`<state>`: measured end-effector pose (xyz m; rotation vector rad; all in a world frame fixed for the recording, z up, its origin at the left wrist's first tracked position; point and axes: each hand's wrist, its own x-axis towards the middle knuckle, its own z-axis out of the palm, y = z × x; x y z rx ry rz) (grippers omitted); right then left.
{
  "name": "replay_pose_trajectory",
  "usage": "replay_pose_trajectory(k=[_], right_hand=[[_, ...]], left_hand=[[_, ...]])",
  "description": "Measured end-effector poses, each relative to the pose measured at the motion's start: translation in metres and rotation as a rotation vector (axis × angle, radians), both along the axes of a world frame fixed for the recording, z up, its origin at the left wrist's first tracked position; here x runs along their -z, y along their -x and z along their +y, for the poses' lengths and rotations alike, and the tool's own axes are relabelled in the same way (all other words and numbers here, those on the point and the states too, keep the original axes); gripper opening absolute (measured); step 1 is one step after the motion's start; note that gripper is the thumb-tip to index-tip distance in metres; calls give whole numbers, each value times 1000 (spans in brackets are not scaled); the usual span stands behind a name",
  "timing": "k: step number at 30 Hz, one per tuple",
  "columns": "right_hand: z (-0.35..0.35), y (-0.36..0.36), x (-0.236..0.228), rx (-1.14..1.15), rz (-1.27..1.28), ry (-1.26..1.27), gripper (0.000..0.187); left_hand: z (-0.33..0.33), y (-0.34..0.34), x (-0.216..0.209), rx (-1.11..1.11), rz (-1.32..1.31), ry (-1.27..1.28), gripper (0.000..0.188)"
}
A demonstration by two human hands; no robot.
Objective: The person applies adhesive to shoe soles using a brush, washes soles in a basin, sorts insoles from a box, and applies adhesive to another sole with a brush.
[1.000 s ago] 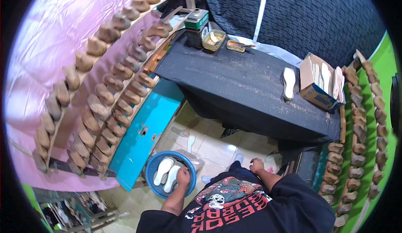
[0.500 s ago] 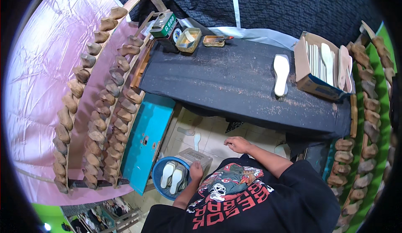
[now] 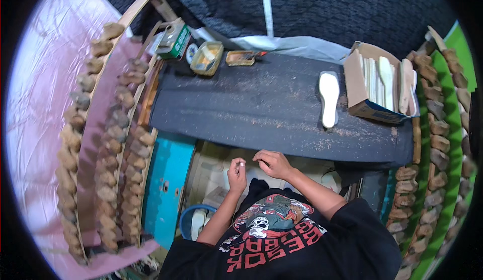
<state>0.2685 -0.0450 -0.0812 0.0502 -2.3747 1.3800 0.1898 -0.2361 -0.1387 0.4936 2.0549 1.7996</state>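
Observation:
My left hand [image 3: 237,175] is in front of the bench's near edge, its fingers curled in with the thumb up. Whatever it may hold is too small or hidden to make out. Just to its right, my right hand [image 3: 272,163] has loosely bent fingers, the thumb apart and nothing visible in it. The two hands do not touch. Beyond them, on the dark-covered bench [image 3: 241,109], a white sole-shaped piece [image 3: 329,98] lies on the right. Below and left of my left hand, a blue basket [image 3: 185,222] holds white sole-shaped pieces [image 3: 197,223], partly hidden by my forearm.
A cardboard box [image 3: 356,85] of upright sole pieces stands at the bench's right end. At its far left are a green-and-white can [image 3: 173,41], a yellowish tub [image 3: 207,58] and a small tray [image 3: 240,58]. Racks of wooden shoe lasts [image 3: 106,194] flank both sides.
My left hand has risen from beside the basket to the bench's near edge, close to my right hand. The right hand has moved slightly up and left. The view has shifted too.

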Motion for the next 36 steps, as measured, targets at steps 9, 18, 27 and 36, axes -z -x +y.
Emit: replay_pose_trajectory(k=[9,18,27,36], right_hand=[[41,20,-42,547,31,-93,14],[65,24,-53,928,-23,-120,34],[154,-18,-40,1315,-540,-229,77],[188,-40,-48,1215,-615,-75,82]], left_hand=[[71,116,-24,120,162,-227,11],[145,118,-46,517,-37,-325,9],[189,73,-58,677,-99,-206,22],[249,60,-70,805,-123,-133,29]])
